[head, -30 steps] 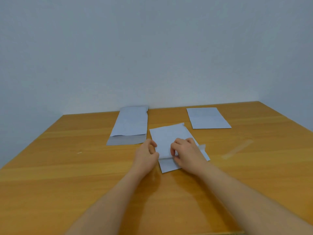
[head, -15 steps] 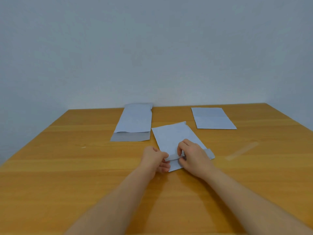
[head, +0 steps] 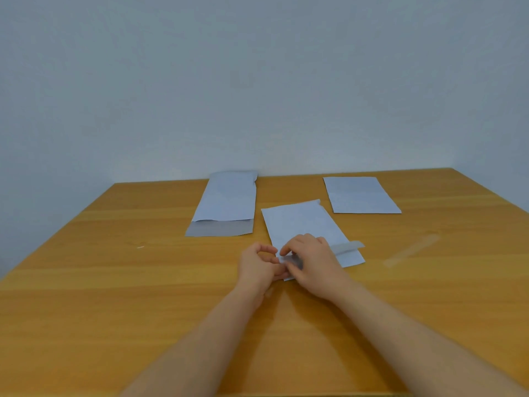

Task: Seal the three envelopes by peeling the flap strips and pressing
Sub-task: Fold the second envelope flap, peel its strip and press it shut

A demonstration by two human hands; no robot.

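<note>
Three pale blue envelopes lie on a wooden table (head: pixel 114 282). The middle envelope (head: pixel 300 222) is nearest, its flap end toward me. My right hand (head: pixel 312 259) rests on that flap end, thumb and fingers pinching the strip (head: pixel 347 247), whose far end sticks out to the right. My left hand (head: pixel 259 266) sits at the flap's left corner, fingers curled and pinched at the edge. The left envelope (head: pixel 226 204) has its grey flap open toward me. The right envelope (head: pixel 362 194) lies flat near the back.
A loose translucent peeled strip (head: pixel 410 250) lies on the table to the right of the middle envelope. A pale wall stands directly behind the table's far edge. A tiny white speck (head: pixel 140 247) lies at the left.
The strip has lifted further off the middle envelope's flap, showing to the right of my right hand. Both hands stayed at the flap, shifting slightly. The camera tilted a little.
</note>
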